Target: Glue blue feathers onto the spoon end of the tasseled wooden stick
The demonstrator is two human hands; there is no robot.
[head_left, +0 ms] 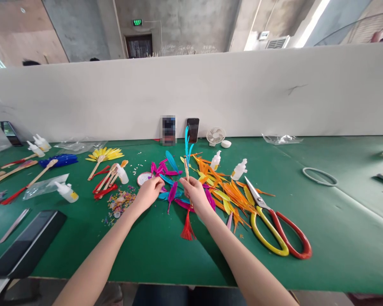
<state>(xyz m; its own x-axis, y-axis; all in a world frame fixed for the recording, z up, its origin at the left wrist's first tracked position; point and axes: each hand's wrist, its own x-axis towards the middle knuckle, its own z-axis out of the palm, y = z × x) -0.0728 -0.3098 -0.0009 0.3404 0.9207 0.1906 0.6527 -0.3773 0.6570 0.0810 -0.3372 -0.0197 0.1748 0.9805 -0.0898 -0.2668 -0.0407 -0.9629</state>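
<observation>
My right hand [194, 192] is closed around a slim wooden handle [187, 170], held upright. Thin turquoise feathers [187, 144] stand up from its top, and a red tassel [187, 229] hangs below my fist. My left hand [153, 190] is pinched just to the left, beside a small round white dish [143, 178]; whatever its fingertips hold, if anything, is hidden. Loose magenta feathers [172, 193] and a blue feather [171, 161] lie around and between both hands. Orange and yellow feathers [232, 191] are heaped to the right of my right hand.
Large scissors [274, 225] with yellow and red handles lie right. White glue bottles [239, 169] stand about. Left are a yellow feather fan [104, 155], a blue one [59, 160], wooden handles [110, 178], sequins [121, 203] and a black power bank-like block [28, 242]. A small fan [215, 136] stands behind.
</observation>
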